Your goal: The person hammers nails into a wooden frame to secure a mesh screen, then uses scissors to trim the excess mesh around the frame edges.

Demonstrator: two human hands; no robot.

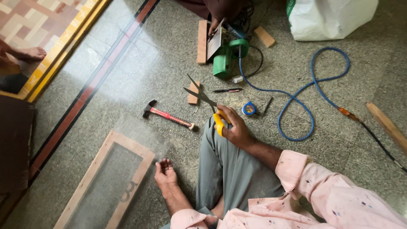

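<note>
My right hand [236,129] grips the yellow handles of a pair of scissors [202,96], whose steel blades are spread apart and point up-left over the floor. It rests above my bent knee in grey trousers. My left hand [165,174] lies palm up on the speckled stone floor, fingers loosely apart and holding nothing. Just left of it lies a wooden frame [133,146] with fine mesh stretched across it, and mesh spills past its top edge.
A red-handled hammer [169,115], a small wood block [193,94], a pen [228,90] and a blue tape measure [249,109] lie ahead. Farther off are a green power tool [227,57], blue cable [305,93], white bag [330,17], wood strip [388,125], and another person's foot [30,53].
</note>
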